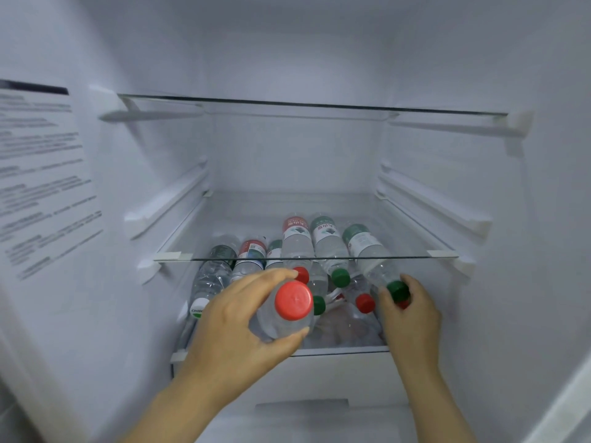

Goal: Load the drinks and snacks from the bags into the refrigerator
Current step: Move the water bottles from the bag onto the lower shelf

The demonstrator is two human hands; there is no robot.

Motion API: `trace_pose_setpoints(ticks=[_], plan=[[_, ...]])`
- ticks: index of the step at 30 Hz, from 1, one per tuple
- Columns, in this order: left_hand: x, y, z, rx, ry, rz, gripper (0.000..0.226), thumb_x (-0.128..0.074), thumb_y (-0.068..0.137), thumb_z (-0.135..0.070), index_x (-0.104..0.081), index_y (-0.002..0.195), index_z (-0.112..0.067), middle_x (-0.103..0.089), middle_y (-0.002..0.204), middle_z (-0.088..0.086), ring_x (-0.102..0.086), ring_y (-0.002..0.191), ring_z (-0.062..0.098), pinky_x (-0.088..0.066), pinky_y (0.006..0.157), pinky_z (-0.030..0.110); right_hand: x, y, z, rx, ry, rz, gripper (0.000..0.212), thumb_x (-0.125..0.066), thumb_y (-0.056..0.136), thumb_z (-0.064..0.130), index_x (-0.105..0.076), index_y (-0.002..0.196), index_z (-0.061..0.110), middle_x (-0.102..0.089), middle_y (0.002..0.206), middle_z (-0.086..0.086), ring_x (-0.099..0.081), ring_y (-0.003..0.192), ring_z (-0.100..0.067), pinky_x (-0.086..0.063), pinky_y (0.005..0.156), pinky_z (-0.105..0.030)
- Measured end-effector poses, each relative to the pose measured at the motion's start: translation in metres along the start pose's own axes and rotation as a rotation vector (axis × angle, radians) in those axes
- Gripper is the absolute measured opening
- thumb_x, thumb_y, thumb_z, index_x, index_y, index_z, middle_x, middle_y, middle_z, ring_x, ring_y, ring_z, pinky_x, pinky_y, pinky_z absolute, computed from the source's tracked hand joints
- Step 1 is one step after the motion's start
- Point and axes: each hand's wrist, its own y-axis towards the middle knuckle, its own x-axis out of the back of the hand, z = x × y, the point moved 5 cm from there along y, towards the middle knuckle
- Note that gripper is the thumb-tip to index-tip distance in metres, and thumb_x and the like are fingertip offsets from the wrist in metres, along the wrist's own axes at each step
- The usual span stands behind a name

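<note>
Inside the open refrigerator (287, 43), a pile of water bottles (297, 241) lies on the lower shelf (339, 350), caps toward the front edge and bases toward the back wall. Most of them are seen through the glass shelf (256, 259) just above. The left hand (236, 324) grasps a red-capped bottle (293, 300), fingers and thumb curled round its clear shoulder just behind the cap. This bottle is held cap-first toward the camera, in front of the pile, above the lower shelf's front edge and left of its middle. The right hand (412, 318) clasps the neck and cap end of a green-capped bottle (364, 247). That bottle lies slanted on top of the pile at the shelf's right side, with its base angled toward the back. Other red and green caps show between the two hands. A top glass shelf (319, 104) sits higher up, a printed sheet (41, 174) is stuck on the left wall, and a white drawer (319, 378) sits under the lower shelf
</note>
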Motion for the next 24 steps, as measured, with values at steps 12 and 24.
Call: trace_pose_setpoints(ticks=[12,24], plan=[[0.003,-0.005,-0.006,-0.039,0.023,-0.031,0.055,-0.074,0.067,-0.052,-0.064,0.115,-0.029,-0.064,0.112,-0.023,-0.058,0.106,-0.004,-0.044,0.09,0.012,-0.009,0.004,0.005,-0.042,0.026,0.059,0.042,-0.06,0.093,0.022,-0.054,0.133,0.011,-0.064,0.117,-0.008,-0.059,0.102,-0.021,-0.047,0.089,-0.032],[0.0,-0.001,0.02,-0.314,0.162,-0.05,0.05,-0.073,0.077,-0.025,-0.059,0.122,-0.01,-0.062,0.125,0.0,-0.056,0.119,0.012,-0.044,0.103,0.027,-0.022,-0.049,0.075,-0.041,0.532,0.455,0.015,-0.062,0.089,0.021,-0.071,0.08,0.013,-0.07,0.072,-0.006,-0.064,0.065,-0.013,-0.055,0.06,-0.023]])
